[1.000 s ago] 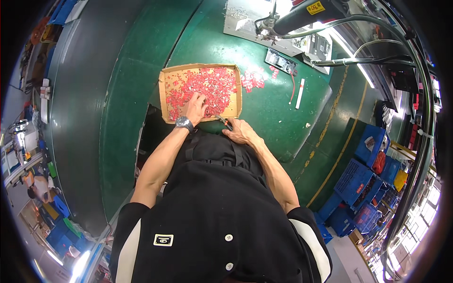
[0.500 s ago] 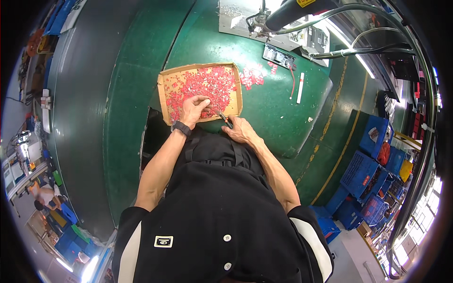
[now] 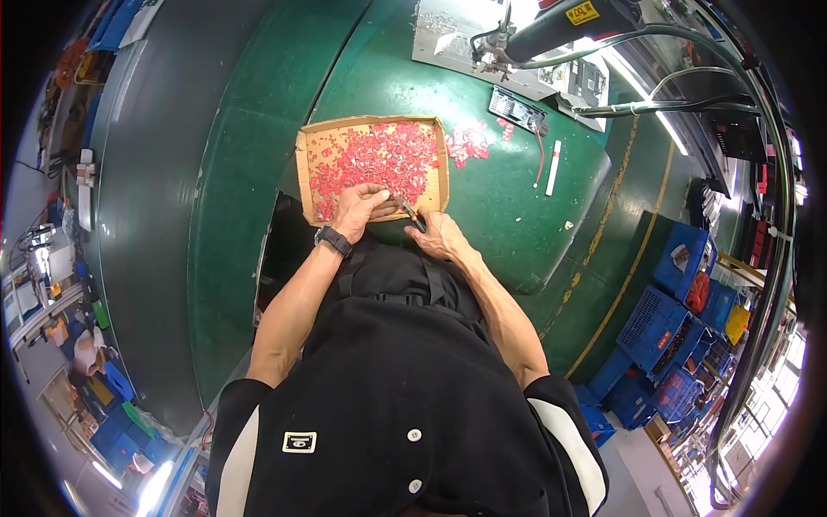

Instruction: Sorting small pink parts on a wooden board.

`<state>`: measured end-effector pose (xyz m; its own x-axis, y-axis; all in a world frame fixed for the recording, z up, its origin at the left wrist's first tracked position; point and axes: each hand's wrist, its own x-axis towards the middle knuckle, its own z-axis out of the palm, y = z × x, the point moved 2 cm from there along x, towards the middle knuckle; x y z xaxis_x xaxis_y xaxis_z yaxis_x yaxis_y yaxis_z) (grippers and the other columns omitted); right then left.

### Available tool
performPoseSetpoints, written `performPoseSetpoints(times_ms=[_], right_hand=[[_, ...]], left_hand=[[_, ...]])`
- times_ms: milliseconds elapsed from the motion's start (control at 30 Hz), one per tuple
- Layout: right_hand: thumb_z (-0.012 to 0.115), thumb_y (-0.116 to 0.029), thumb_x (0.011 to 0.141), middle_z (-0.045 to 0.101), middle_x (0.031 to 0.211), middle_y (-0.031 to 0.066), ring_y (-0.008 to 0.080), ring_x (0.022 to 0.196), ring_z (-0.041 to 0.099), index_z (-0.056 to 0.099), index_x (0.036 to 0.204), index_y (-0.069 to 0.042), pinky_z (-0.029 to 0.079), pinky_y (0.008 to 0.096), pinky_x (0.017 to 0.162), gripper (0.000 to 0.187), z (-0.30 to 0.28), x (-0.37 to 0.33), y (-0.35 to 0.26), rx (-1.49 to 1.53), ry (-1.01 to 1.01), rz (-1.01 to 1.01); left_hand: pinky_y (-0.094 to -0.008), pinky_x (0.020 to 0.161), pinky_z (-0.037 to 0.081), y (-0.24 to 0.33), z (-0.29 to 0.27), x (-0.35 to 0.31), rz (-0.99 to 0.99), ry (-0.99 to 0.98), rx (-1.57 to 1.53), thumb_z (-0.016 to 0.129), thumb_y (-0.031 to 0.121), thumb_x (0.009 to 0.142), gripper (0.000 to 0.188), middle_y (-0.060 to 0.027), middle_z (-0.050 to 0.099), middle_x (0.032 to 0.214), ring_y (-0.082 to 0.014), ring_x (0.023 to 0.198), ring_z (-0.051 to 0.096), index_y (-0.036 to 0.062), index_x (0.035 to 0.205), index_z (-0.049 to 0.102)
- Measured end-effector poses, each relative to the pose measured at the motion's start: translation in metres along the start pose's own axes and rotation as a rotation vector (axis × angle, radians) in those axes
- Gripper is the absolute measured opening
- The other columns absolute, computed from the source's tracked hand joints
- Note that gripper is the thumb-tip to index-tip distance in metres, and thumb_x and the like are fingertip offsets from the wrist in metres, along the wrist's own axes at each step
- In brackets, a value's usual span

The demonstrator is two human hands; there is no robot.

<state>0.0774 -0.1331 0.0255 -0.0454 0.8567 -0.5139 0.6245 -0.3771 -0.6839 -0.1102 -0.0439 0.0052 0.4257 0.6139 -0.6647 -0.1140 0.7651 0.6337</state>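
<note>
A shallow cardboard box (image 3: 304, 177) lies in front of me, with many small red pieces (image 3: 383, 159) spread across its bottom. Over its near side, my left hand (image 3: 353, 211) is closed in a pinch; what sits between the fingertips is too small to make out. My right hand (image 3: 444, 239) grips a pair of small pliers or cutters (image 3: 416, 220) with dark handles at the near right corner of the box. The tool's jaws point up and left, close to the left fingertips.
More red pieces (image 3: 468, 145) lie right of the box on the green table (image 3: 508, 237). Beyond are a black device with a red wire (image 3: 517, 110) and a white strip (image 3: 553, 168). A machine arm (image 3: 560, 30) overhangs the far side. Blue crates (image 3: 655, 323) stand at right.
My left hand has shifted slightly right, bringing its fingertips nearer the tool's jaws. The right hand stays almost in place, still gripping the tool. The whole view has shifted a little.
</note>
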Motion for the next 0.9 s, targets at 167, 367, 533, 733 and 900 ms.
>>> performPoseSetpoints(times_ms=[167,367,533,733,900], right_hand=[[0.068,-0.034,0.089,0.065,0.083,0.0279,0.0464,0.085,0.064,0.059,0.098,0.002,0.048,0.0517,0.073,0.038,-0.002,-0.004,-0.004,-0.017,-0.026,0.015],[0.067,-0.034,0.09,0.066,0.085,0.0281,0.0468,0.085,0.064,0.059,0.1,0.001,0.048,0.0519,0.073,0.037,-0.003,-0.003,-0.004,-0.041,-0.043,0.002],[0.065,-0.032,0.09,0.067,0.088,0.0278,0.0465,0.087,0.065,0.06,0.102,0.0,0.05,0.0524,0.077,0.034,-0.003,-0.006,-0.01,-0.096,-0.048,0.004],[0.066,-0.033,0.088,0.069,0.092,0.0282,0.0478,0.091,0.066,0.063,0.105,-0.001,0.052,0.0528,0.082,0.036,0.006,0.004,-0.011,-0.29,0.093,0.107],[0.067,-0.037,0.088,0.068,0.099,0.0309,0.0468,0.096,0.066,0.063,0.105,0.001,0.052,0.0526,0.084,0.041,0.001,0.01,-0.012,-0.231,0.033,0.139]], left_hand=[[-0.0377,0.088,0.061,-0.003,0.0,0.0,0.023,-0.007,-0.003,0.066,0.006,0.095,0.02,-0.0185,0.07,0.106,-0.0283,0.095,0.073,-0.0047,0.109,0.058],[-0.0361,0.086,0.061,-0.007,-0.003,0.0,0.027,-0.004,-0.02,0.066,0.005,0.094,0.019,-0.0185,0.071,0.103,-0.0275,0.094,0.073,-0.0057,0.108,0.059],[-0.034,0.082,0.062,-0.011,0.001,-0.001,0.113,0.07,0.148,0.068,0.005,0.093,0.019,-0.0195,0.071,0.1,-0.027,0.089,0.074,-0.0075,0.106,0.06],[-0.0318,0.073,0.062,-0.002,0.019,0.0,0.234,0.292,0.618,0.067,0.006,0.093,0.014,-0.0173,0.074,0.088,-0.0226,0.081,0.075,-0.0073,0.097,0.066],[-0.0306,0.071,0.061,-0.002,-0.017,0.014,0.34,0.385,0.509,0.066,0.006,0.091,0.014,-0.0178,0.074,0.084,-0.0221,0.08,0.075,-0.0081,0.091,0.067]])
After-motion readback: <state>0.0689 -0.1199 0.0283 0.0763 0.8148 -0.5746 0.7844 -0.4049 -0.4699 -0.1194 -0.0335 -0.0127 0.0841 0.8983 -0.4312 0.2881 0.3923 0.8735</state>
